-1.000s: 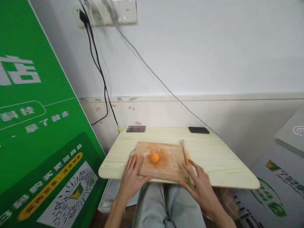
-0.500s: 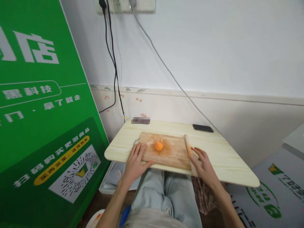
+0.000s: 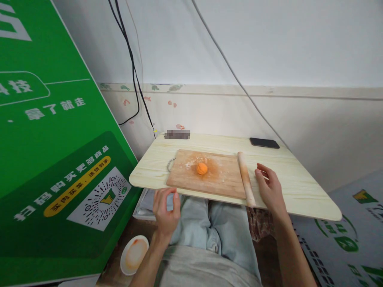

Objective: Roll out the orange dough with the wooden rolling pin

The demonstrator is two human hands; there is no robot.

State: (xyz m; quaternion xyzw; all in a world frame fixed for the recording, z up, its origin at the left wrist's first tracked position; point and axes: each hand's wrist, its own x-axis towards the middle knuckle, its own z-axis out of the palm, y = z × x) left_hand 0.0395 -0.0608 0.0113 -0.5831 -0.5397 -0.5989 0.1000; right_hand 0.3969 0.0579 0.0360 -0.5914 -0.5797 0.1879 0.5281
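A small orange dough ball (image 3: pixel 202 168) sits on a floured wooden cutting board (image 3: pixel 223 181) that lies on a pale wooden table (image 3: pixel 293 187). A wooden rolling pin (image 3: pixel 246 178) lies along the board's right edge. My right hand (image 3: pixel 269 189) rests on the table just right of the pin, fingers loosely curled and apart, holding nothing. My left hand (image 3: pixel 165 211) hovers below the table's front edge, above my lap, fingers loosely curled and empty.
A black phone (image 3: pixel 264 142) lies at the table's far right corner, and a small blurred object (image 3: pixel 177 134) at the far left. A green sign (image 3: pixel 44 151) leans at the left. A white bowl (image 3: pixel 134 254) sits on the floor. Cables hang down the wall.
My left hand left the board's front-left corner and dropped below the table edge. My right hand shifted off the rolling pin to its right. The view tilted downward.
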